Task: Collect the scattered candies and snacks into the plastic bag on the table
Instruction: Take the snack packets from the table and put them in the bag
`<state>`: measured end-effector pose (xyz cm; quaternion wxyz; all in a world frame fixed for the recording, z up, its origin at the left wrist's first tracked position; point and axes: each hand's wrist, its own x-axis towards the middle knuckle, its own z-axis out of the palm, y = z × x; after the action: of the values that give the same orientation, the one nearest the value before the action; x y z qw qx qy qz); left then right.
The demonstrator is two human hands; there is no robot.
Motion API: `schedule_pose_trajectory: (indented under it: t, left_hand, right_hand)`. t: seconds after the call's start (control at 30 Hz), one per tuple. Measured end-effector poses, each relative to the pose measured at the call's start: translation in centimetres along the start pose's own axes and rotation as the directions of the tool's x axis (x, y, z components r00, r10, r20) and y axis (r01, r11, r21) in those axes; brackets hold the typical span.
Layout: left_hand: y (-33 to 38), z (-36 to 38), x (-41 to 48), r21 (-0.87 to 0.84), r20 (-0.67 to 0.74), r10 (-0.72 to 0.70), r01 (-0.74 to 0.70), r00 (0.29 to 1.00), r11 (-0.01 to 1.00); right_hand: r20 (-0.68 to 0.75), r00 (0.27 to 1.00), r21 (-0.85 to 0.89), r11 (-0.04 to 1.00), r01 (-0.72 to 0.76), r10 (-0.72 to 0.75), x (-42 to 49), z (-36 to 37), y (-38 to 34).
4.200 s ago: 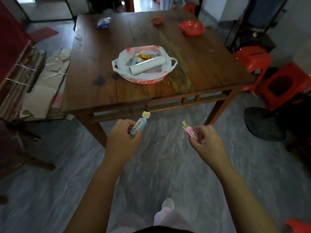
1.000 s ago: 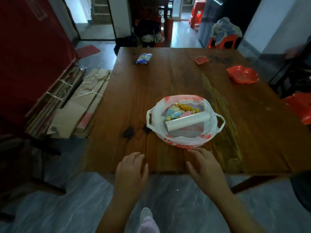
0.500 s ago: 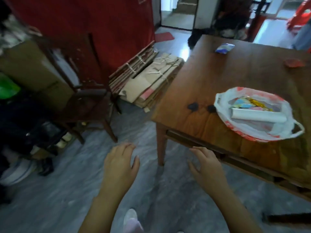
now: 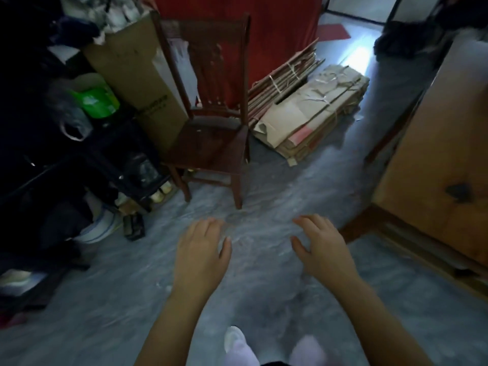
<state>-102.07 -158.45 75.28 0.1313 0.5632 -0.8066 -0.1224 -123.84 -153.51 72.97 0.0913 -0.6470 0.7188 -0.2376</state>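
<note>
Candies: none in view; plastic bag out of frame, only the table (image 4: 435, 154) corner shows at 3 o'clock. Left hand (image 4: 200, 254) and right hand (image 4: 322, 249) are empty, fingers loosely spread. Risk: the blurred, dim clutter at 9 o'clock or the chair (image 4: 211, 143) at 12 may hide a wrapper, so it gets missed.

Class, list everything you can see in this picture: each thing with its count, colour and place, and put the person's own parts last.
chair: one, dark brown wood, centre, on the grey floor
upright cardboard box: one, brown, left of the chair
flattened cardboard: two tied bundles, brown, right of the chair
green package: one, far left
red mat: one, top right floor
table: one, brown wood, right edge
left hand: one, open, empty, lower centre
right hand: one, open, empty, beside it
</note>
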Motion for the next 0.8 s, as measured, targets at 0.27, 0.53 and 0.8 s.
schedule_pose_trajectory:
  t: [0.27, 0.53, 0.8]
  left_hand:
    - [-0.2, 2.5, 11.7, -0.061, 0.035, 0.124, -0.122, 0.992, 0.991]
    - [4.9, 4.3, 29.5, -0.051, 0.058, 0.219, -0.217, 0.974, 0.975]
    - [12.0, 6.5, 44.5, -0.115, 0.061, 0.394, -0.386, 0.917, 0.915]
  right_hand:
    - [-0.03, 0.98, -0.042, 0.979, -0.197, 0.196, 8.3, 1.4, 4.5]
    - [-0.074, 0.967, -0.007, 0.97, -0.244, 0.243, 24.0, 0.1, 11.5]
    - [-0.173, 0.908, 0.048, 0.924, -0.38, 0.382, 34.6, -3.7, 18.7]
